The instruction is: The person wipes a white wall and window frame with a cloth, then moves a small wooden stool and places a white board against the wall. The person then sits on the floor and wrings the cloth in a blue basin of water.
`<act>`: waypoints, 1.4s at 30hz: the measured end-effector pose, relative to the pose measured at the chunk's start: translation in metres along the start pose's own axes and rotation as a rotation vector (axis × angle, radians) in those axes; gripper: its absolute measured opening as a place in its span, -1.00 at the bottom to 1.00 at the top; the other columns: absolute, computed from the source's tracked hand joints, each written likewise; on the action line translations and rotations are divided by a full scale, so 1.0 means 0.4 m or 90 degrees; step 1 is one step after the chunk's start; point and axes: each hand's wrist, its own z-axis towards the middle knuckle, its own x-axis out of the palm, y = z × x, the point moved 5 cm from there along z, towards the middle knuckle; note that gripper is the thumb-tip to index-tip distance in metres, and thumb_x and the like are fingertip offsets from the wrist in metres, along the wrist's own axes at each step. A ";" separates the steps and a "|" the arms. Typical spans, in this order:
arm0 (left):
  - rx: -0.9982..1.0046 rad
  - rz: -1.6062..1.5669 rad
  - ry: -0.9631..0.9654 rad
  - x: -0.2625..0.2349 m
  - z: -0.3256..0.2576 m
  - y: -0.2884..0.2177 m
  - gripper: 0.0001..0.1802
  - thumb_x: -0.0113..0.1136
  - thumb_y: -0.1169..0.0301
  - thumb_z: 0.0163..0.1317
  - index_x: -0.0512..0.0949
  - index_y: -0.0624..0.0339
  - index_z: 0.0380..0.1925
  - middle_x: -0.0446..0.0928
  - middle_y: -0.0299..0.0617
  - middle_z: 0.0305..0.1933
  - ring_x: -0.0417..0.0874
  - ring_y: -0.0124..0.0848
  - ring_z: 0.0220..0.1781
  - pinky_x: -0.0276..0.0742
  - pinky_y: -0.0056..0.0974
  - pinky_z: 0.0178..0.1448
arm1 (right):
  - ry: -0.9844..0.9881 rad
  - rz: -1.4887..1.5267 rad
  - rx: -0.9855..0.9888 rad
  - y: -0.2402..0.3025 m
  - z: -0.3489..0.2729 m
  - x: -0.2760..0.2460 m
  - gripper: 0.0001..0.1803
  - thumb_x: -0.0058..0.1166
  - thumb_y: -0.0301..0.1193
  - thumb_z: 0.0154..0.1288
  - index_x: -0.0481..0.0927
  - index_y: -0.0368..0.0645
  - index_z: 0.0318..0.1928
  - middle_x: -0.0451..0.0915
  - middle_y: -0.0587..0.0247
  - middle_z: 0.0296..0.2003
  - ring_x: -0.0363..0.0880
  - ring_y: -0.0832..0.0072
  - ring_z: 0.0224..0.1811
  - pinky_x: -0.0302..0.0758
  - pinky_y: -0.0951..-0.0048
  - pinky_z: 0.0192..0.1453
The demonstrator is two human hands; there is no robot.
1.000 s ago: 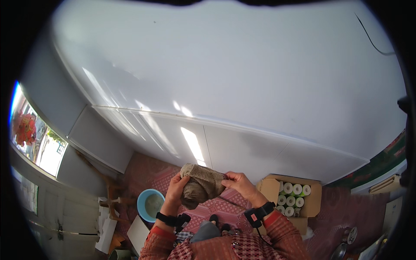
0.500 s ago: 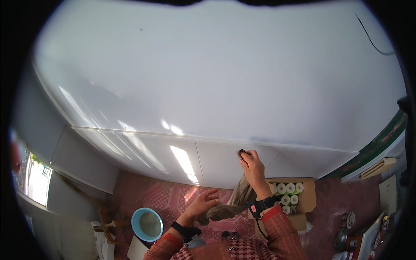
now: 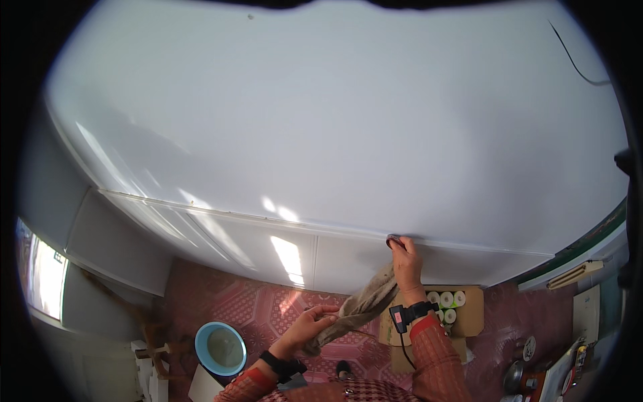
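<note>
My right hand point(image 3: 408, 264) is closed, its fingertips on a small dark, rounded object point(image 3: 394, 240) at the narrow ledge of the white wall point(image 3: 375, 134); its kind is too small to make out. A twisted, dirty grey-brown cloth point(image 3: 367, 298) runs from beneath that hand down to my left hand point(image 3: 309, 328). The fingers of my left hand bend over the lower part of the cloth, and a short end hangs below them. Whether the right palm also grips the cloth is hidden.
On the patterned red floor point(image 3: 268, 311), a light-blue basin point(image 3: 221, 348) of cloudy water stands at the left. An open cardboard box point(image 3: 474, 311) of white rolls sits behind my right forearm. Pans and other items point(image 3: 514, 376) lie at the lower right; a wooden chair point(image 3: 157, 352) is far left.
My right hand has moved slightly right with the dark object, up to the ledge. My left hand's fingers have closed onto the cloth, which is now stretched straighter. The view has shifted a little.
</note>
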 end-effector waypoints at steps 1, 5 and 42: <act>0.008 -0.016 0.001 -0.005 -0.001 0.003 -0.56 0.20 0.34 0.40 0.46 0.27 0.22 0.64 -0.19 -0.03 0.63 -0.52 -0.03 0.57 -0.41 0.04 | 0.003 0.001 -0.018 0.021 0.009 0.014 -0.79 0.16 -0.60 0.23 0.70 -0.16 -0.13 0.59 0.18 -0.14 0.65 0.20 -0.20 0.60 0.30 -0.17; 0.024 -0.035 0.002 -0.045 -0.004 0.011 -0.55 0.22 0.34 0.39 0.46 0.27 0.21 0.64 -0.19 -0.04 0.64 -0.51 -0.03 0.57 -0.42 0.05 | -0.014 0.020 -0.074 0.115 0.038 0.076 -0.81 0.22 -0.61 0.17 0.69 -0.19 -0.18 0.60 0.22 -0.21 0.65 0.25 -0.25 0.59 0.33 -0.21; 0.155 -0.134 -0.226 -0.560 -0.327 -0.114 -0.43 0.17 0.40 0.41 0.24 0.29 0.35 0.64 -0.04 -0.06 0.68 -0.41 -0.11 0.64 -0.32 -0.09 | 0.461 0.606 0.234 0.822 0.067 0.539 -0.71 0.07 -0.33 0.45 0.58 -0.21 0.07 0.68 0.15 -0.23 0.66 0.55 -0.22 0.59 0.50 -0.12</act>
